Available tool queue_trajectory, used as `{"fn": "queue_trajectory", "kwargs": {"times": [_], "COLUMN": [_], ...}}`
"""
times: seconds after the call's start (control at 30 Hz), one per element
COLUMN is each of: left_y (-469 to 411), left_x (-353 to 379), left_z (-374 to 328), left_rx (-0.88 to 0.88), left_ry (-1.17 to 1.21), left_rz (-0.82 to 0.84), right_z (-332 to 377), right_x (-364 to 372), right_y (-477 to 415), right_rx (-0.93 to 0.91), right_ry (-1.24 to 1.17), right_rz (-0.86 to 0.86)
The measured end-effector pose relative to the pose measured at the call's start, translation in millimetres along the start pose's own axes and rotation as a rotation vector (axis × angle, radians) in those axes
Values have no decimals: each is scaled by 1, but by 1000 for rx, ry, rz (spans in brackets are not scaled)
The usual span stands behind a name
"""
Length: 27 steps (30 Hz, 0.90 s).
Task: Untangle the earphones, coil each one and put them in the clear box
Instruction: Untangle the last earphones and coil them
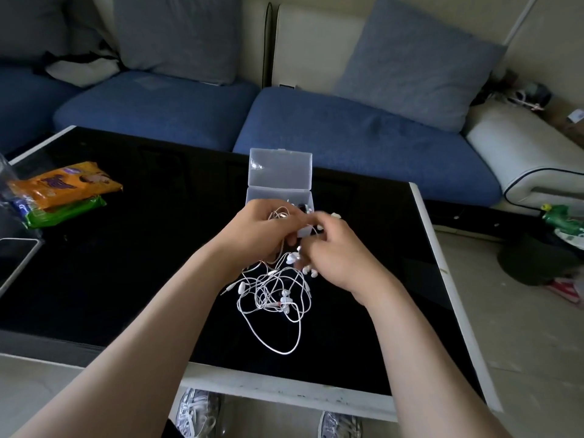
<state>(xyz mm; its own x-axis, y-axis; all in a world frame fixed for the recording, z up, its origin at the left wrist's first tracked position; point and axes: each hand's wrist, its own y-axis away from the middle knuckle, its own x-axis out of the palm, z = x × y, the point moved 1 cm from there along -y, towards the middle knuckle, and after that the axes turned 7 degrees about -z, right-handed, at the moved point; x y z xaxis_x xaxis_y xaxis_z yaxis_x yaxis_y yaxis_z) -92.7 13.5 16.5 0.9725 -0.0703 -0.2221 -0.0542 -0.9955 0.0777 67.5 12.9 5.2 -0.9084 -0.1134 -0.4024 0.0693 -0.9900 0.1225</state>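
1. The clear box point(279, 175) stands on the black table point(126, 267) with its lid swung up and upright at its far side. Its base is partly hidden by the hands, and what lies inside it cannot be made out.
2. The left hand point(262, 230) is just in front of the box, on the person's side. Its grip is closed, with the fingers curled round a bunch of white cords.
3. The right hand point(335, 257) is just beside the left, a little nearer the person and to the right of the box. Its fingertips are blurred, but the grip looks pinched together on the cords and earbuds between the two hands.
4. The earphones point(271, 298) are a single white tangle outside the box. The upper part is gathered in both hands. The rest hangs down and spreads on the table nearer the person than the box, with loose loops, several earbuds and a jack plug showing.
5. Well to the left of the box, an orange packet point(69, 184) lies on top of a green packet point(63, 213) near the table's left edge. A phone point(15, 263) lies nearer the person than the packets.
6. Beyond the box is a blue sofa point(347, 134) with a grey-blue cushion point(417, 64) leaning on its back.
7. Below the table's near edge, a pair of shoes point(196, 412) shows.
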Motion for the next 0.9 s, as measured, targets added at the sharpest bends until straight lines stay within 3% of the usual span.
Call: {"fn": "queue_trajectory", "kwargs": {"times": [0.13, 0.23, 0.33, 0.4, 0.47, 0.53, 0.6, 0.67, 0.73, 0.9], "left_y": [-3, -3, 4, 9, 10, 10, 11, 11, 12, 12], "left_x": [10, 20, 28, 34, 40, 43, 46, 51, 57, 71], "left_z": [6, 6, 0, -3, -6, -10, -13, -16, -19, -17], "left_rx": [-12, -93, -232, -255, -271, -299, -316, -349, -407, -373], "left_ry": [-26, 0, 53, -62, -171, -236, -237, -167, -69, 46], "left_rz": [-133, -155, -46, 41, 117, 189, 247, 311, 389, 408], "right_z": [-5, -1, 0, -6, -17, -34, -52, -66, -77, -90], "right_x": [-19, -39, -57, -72, -86, -99, -110, -114, -117, -131], "right_y": [1, 9, 13, 18, 23, 28, 33, 38, 45, 56], "right_rx": [93, 129, 170, 200, 203, 205, 281, 454, 587, 653], "right_ry": [70, -189, -530, -656, -485, -71, 401, 681, 817, 942], "right_rz": [-116, -313, -611, -776, -923, -988, -849, -586, -418, -334]}}
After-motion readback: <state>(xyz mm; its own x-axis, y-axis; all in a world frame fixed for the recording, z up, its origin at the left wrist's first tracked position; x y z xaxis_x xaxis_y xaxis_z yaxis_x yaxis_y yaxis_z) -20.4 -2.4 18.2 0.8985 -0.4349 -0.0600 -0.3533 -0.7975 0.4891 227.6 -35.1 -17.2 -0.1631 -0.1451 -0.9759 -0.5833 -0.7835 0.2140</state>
